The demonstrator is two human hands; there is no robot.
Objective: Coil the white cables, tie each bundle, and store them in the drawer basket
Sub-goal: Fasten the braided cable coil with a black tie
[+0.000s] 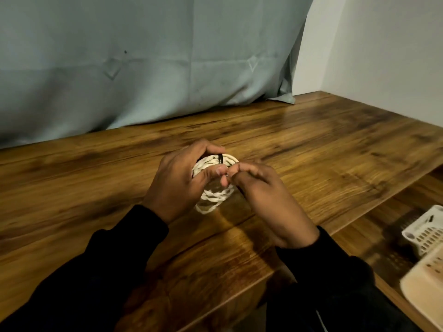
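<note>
A coiled white cable bundle point(214, 196) is held just above the wooden table point(311, 144), near its middle. My left hand point(179, 183) grips the left side of the coil, fingers curled over its top. My right hand point(261, 192) pinches something small at the coil's centre, fingertips meeting the left thumb; what it pinches is too small to tell. A dark tie point(221, 158) crosses the top of the coil. The white perforated basket point(424, 232) sits at the right edge on a lower wooden surface.
A grey-green curtain point(143, 68) hangs along the back of the table. A white wall point(383, 56) closes the right side. A beige plastic piece point(424, 286) lies in front of the basket at the lower right.
</note>
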